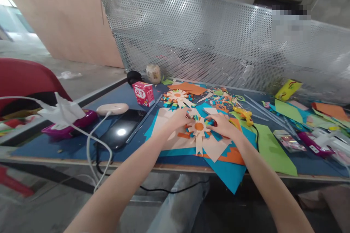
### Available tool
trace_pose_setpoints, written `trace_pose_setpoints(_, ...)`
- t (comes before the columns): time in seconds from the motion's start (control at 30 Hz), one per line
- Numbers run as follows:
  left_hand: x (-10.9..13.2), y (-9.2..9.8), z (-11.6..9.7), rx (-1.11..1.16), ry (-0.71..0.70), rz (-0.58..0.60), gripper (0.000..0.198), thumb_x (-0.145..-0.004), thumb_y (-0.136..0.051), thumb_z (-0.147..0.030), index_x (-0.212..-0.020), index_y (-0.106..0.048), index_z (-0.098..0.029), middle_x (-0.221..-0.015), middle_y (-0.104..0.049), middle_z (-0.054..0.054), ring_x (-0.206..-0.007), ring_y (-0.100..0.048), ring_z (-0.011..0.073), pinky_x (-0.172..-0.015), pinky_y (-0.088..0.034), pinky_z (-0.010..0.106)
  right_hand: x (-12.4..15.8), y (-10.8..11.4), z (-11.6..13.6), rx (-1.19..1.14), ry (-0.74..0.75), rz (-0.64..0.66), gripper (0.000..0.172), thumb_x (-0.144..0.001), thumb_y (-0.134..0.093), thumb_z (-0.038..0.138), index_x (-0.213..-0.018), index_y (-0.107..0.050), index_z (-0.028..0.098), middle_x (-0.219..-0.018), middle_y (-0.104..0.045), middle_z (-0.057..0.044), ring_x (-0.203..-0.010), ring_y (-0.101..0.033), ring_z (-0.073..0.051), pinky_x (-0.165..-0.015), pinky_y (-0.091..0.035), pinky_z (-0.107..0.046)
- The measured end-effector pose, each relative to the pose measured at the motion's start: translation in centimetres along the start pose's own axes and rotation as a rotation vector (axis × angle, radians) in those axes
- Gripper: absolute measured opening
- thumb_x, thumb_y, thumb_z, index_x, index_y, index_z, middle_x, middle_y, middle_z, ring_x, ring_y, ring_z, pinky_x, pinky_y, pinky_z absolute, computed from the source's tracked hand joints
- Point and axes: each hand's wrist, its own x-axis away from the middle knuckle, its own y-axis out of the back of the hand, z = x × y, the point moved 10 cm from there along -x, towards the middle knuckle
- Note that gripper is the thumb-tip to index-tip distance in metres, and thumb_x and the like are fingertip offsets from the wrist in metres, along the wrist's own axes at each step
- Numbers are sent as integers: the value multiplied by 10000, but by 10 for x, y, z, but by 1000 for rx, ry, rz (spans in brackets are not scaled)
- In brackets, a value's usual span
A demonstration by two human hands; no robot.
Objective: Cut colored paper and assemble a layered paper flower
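A paper flower rosette (199,126) with an orange centre, cream petals, blue and orange layers behind and two cream tails sits between my hands. Closed around its upper left edge is my left hand (181,119), its fingertips partly hidden by the paper. My right hand (222,125) grips the rosette's right edge with bent fingers. Below it lie sheets of cream paper (175,145), with blue paper (232,174) and orange paper beneath. Just behind, a second paper rosette (177,96) rests on the table. A yellow glue gun (244,115) lies to the right of my right hand.
On the left are a black phone (121,129), a cream device with a white cable (112,109), a purple tissue holder (68,123) and a pink box (143,94). Paper scraps (222,98) lie behind. Green paper (273,149) is right. A perforated metal screen (191,36) borders the table.
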Motion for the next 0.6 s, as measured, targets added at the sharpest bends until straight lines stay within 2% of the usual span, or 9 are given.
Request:
trace_pose_setpoints(0.1, -3, -1, -5, 129, -33, 20, 419, -544, -622, -128, -959, -581, -165, -686, -611, 13, -655, -600, 191, -578, -429, 265, 0, 7, -1, -254, 13, -32, 457, -728, -634, 249, -1168, -519, 201, -1023, -620, -76, -965, -565, -201, -857, -445, -383)
trace_pose_setpoints(0.2, -3, 2, -16, 256, -103, 11, 385, -567, -610, -130, -949, -579, -166, -738, -605, 16, -666, -599, 171, -601, -449, 272, -1, 24, -6, -495, 23, -158, 551, -706, -635, 231, -1219, -437, 215, -1001, -585, -60, -958, -568, -175, -814, -478, -343)
trace_pose_setpoints(0.33, 0, 23, -35, 349, -276, -128, 386, -606, -644, -183, -986, -577, -179, -907, -604, 47, -812, -585, 158, -732, -463, 291, -5, 44, -13, -727, 9, -282, 538, -668, -649, 237, -1162, -436, 227, -968, -577, -56, -924, -580, -175, -705, -515, -301)
trace_pose_setpoints(0.43, 1, 36, -30, 554, -226, -216, 458, -618, -681, -274, -1051, -553, -193, -1082, -570, 75, -907, -567, 160, -757, -468, 288, -7, 55, -18, -836, -52, -353, 518, -646, -652, 226, -1123, -449, 241, -985, -581, -49, -847, -598, -162, -694, -523, -303)
trace_pose_setpoints(0.47, 0, 33, -26, 654, -177, -184, 483, -627, -681, -311, -1076, -543, -198, -1103, -562, 79, -901, -571, 159, -736, -475, 284, -7, 58, -20, -864, -79, -381, 520, -641, -649, 223, -1120, -449, 243, -995, -581, -48, -824, -601, -158, -692, -525, -307)
trace_pose_setpoints(0.53, -2, 18, -25, 851, -94, -23, 506, -648, -670, -360, -1110, -532, -208, -1060, -581, 73, -829, -591, 147, -682, -487, 280, -9, 63, -25, -896, -130, -433, 532, -621, -652, 217, -1115, -455, 241, -1017, -577, -50, -803, -601, -154, -680, -526, -305)
trace_pose_setpoints(0.6, 1, 6, -32, 953, -82, 106, 518, -644, -686, -353, -1117, -529, -210, -946, -613, 50, -746, -602, 132, -649, -495, 278, -10, 67, -28, -895, -170, -499, 523, -606, -652, 215, -1096, -471, 231, -1029, -572, -56, -807, -597, -154, -663, -525, -293)
